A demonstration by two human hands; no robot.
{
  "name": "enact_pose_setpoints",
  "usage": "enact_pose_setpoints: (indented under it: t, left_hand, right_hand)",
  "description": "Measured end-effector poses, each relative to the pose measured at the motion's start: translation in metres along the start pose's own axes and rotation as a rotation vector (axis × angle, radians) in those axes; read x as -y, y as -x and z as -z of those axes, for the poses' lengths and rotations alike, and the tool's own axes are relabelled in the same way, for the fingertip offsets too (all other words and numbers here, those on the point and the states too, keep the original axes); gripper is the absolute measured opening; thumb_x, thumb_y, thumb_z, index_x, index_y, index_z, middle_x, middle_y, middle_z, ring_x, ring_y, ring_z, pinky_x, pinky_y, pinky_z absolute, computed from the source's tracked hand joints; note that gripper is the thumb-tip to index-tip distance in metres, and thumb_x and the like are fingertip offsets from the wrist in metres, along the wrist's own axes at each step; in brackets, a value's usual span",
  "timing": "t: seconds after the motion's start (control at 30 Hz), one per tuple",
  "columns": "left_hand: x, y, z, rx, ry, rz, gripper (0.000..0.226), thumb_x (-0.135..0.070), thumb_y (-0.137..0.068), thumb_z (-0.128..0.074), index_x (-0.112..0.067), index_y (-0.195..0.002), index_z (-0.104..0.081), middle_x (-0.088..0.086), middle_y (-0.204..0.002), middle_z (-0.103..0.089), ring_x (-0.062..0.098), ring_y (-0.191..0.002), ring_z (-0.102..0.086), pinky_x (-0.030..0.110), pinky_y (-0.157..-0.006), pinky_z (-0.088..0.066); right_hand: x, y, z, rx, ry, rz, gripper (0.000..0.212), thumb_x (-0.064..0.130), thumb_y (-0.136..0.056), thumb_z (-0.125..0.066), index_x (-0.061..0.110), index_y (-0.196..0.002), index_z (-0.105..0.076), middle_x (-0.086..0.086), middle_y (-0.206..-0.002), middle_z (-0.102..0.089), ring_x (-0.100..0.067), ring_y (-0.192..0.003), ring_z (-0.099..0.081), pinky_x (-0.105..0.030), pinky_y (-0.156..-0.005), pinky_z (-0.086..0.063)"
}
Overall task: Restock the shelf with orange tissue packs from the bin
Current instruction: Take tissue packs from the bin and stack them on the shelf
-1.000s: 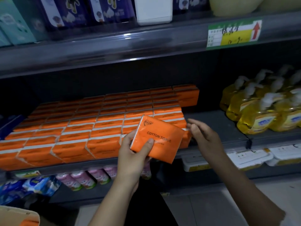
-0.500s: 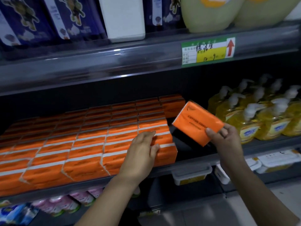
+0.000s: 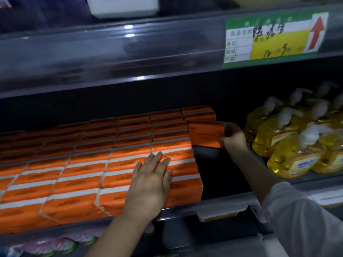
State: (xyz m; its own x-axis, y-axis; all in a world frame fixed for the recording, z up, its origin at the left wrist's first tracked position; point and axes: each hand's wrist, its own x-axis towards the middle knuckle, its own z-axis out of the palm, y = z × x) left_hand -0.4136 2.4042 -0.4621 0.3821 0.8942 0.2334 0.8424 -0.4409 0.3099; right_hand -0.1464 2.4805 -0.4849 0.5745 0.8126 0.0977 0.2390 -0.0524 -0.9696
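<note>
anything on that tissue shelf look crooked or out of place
Only one orange pack stands out: held by the right hand at the back right, it is tilted beside the rows, not lined up. A gap of dark shelf shows in front of it. The left hand rests flat on those rows.

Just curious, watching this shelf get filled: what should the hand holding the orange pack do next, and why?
Probably set the orange tissue pack down against the rear packs, then let go. The right hand grips its right end over the bare shelf strip; the left hand lies flat on the front packs beside it.
</note>
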Motion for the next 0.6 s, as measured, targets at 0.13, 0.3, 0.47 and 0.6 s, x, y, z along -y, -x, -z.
enact_pose_setpoints:
  t: [0.13,0.3,0.47,0.6]
  left_hand:
    - [0.003,-0.001,-0.006,-0.068,0.005,-0.006,0.053,-0.042,-0.092,-0.025,-0.019,-0.127,-0.058,0.005,-0.139,-0.05,0.024,-0.132,-0.043,0.044,-0.11,-0.024]
    - [0.005,-0.003,-0.01,-0.122,-0.015,-0.025,0.046,-0.036,-0.092,-0.033,-0.016,-0.121,-0.063,0.009,-0.131,-0.057,0.028,-0.124,-0.051,0.05,-0.105,-0.033]
    - [0.005,-0.003,-0.011,-0.134,-0.015,-0.022,0.048,-0.036,-0.092,-0.031,-0.016,-0.122,-0.062,0.009,-0.132,-0.056,0.027,-0.126,-0.049,0.049,-0.106,-0.034]
    - [0.004,-0.004,-0.009,-0.108,-0.032,-0.024,0.05,-0.037,-0.092,-0.029,-0.015,-0.122,-0.062,0.009,-0.132,-0.056,0.028,-0.126,-0.049,0.049,-0.105,-0.034]
  right_hand:
    - [-0.002,-0.013,-0.015,0.037,0.013,0.02,0.03,-0.004,-0.083,-0.059,-0.004,-0.114,-0.06,-0.019,-0.104,-0.063,-0.024,-0.096,-0.057,-0.04,-0.093,-0.045]
    - [-0.01,-0.024,-0.026,-0.048,0.091,-0.015,0.023,-0.013,-0.086,-0.051,0.003,-0.103,-0.056,-0.017,-0.086,-0.057,0.001,-0.073,-0.061,-0.015,-0.071,-0.041]
    - [-0.008,-0.018,-0.023,-0.087,0.184,0.019,0.034,0.007,-0.083,-0.068,-0.008,-0.112,-0.059,-0.023,-0.112,-0.064,-0.031,-0.106,-0.059,-0.024,-0.087,-0.037]
    - [-0.009,-0.017,-0.019,-0.035,0.166,0.008,0.032,0.007,-0.083,-0.067,-0.007,-0.111,-0.061,-0.023,-0.114,-0.063,-0.033,-0.108,-0.059,-0.027,-0.089,-0.039]
